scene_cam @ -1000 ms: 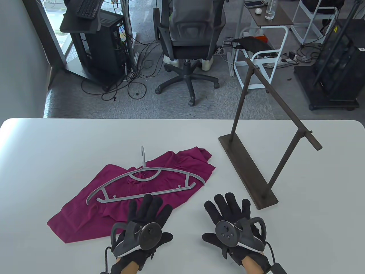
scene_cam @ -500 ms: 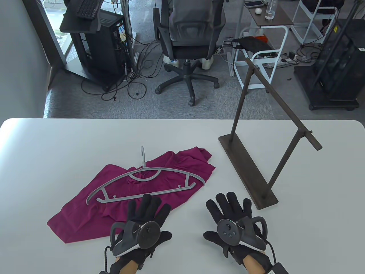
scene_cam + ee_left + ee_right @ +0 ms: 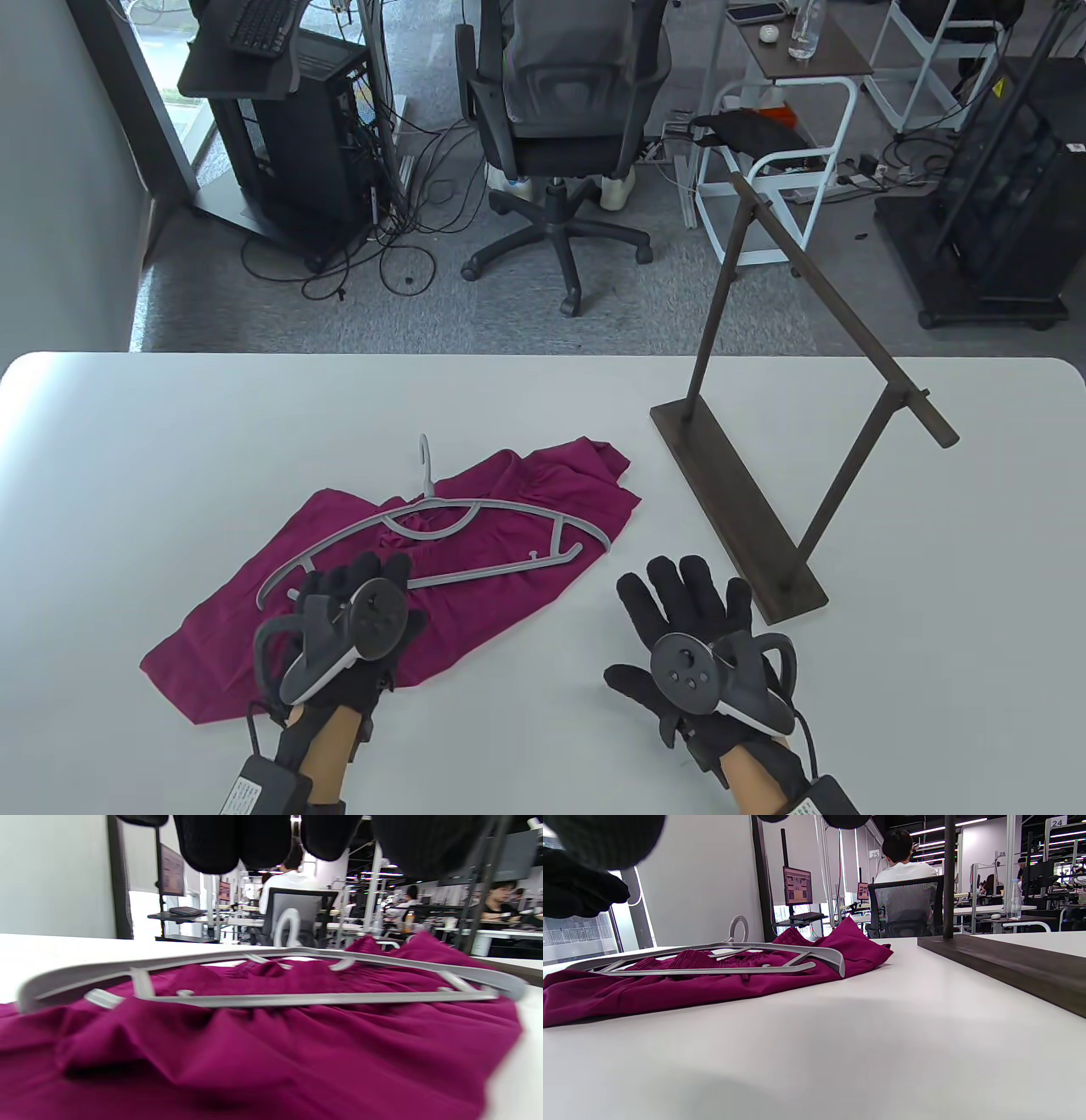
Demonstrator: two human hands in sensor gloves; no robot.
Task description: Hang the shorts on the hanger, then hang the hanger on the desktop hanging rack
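- The shorts point(image 3: 441, 543) lie crumpled near the desk's point(image 3: 127, 441) front edge; soft, light cloth, best gathered at the waistband.
- The hanger point(image 3: 475, 531), rigid and light, rests on them.
- Left hand point(image 3: 356, 607) hovers over it, grip unclear; right hand point(image 3: 687, 628) is spread flat.

On the tabletop point(image 3: 170, 441), the hanger point(image 3: 441, 535) lies on top of the shorts point(image 3: 509, 492), the rack point(image 3: 747, 509) stands well to the right of the shorts, the left hand point(image 3: 352, 607) is over the shorts' near part, and the right hand point(image 3: 691, 637) lies flat between shorts and rack.
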